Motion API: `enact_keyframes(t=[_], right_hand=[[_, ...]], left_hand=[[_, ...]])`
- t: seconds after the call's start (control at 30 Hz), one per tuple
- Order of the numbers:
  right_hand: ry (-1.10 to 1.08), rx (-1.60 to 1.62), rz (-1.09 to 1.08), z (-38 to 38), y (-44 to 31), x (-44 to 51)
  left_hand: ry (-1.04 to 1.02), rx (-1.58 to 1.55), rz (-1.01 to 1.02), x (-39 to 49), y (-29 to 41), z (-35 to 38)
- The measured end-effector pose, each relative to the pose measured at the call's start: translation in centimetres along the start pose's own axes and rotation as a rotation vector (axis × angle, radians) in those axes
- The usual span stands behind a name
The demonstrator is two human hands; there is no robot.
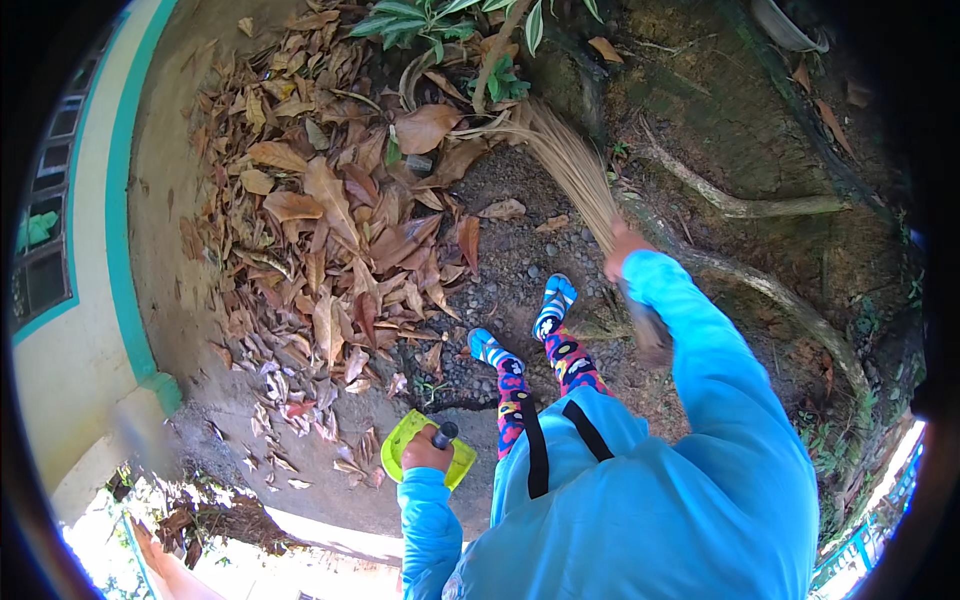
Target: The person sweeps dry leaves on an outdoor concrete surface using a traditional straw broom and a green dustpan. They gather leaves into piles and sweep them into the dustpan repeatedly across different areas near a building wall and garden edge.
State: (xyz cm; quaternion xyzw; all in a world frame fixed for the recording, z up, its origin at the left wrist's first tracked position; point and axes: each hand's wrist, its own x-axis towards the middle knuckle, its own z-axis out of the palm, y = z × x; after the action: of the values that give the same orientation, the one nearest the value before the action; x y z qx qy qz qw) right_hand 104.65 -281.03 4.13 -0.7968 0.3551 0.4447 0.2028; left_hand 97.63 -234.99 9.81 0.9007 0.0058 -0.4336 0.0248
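Note:
My right hand (624, 249) grips a stick broom (574, 176) partway along its bundle of thin ribs. The broom's spread tips reach up and left to the base of a leafy plant (499, 75); its butt end, blurred, sticks out below my wrist. In my left hand (427, 451) is the dark-tipped handle of a yellow-green plastic dustpan (403, 439), held low beside my legs. A wide heap of dry brown leaves (330, 225) covers the ground ahead and to the left of my feet.
A cream wall with a teal border (124, 202) and a louvred window runs along the left. Thick tree roots (772, 292) cross the sloping soil at right. Pebbly ground (517, 262) lies around my sandalled feet (555, 300). A pale container (787, 26) sits at the top right.

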Motion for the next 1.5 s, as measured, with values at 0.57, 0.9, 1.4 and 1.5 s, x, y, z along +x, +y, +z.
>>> enact_keyframes(t=[0.57,0.9,1.4,1.5], right_hand=[[0.108,-0.055,0.044,0.0,-1.2,-1.0],[-0.270,0.017,-0.464,6.2,-8.6,-3.8],[-0.294,0.488,-0.136,13.8,1.4,-4.8],[-0.390,0.509,-0.338,15.8,-4.3,-6.2]], left_hand=[[0.068,-0.056,0.079,1.0,0.5,0.6],[0.043,-0.011,0.077,0.2,1.3,0.3],[0.145,-0.144,0.147,-1.2,-3.4,-0.8],[0.101,-0.130,0.119,-1.8,-4.3,-0.7]])
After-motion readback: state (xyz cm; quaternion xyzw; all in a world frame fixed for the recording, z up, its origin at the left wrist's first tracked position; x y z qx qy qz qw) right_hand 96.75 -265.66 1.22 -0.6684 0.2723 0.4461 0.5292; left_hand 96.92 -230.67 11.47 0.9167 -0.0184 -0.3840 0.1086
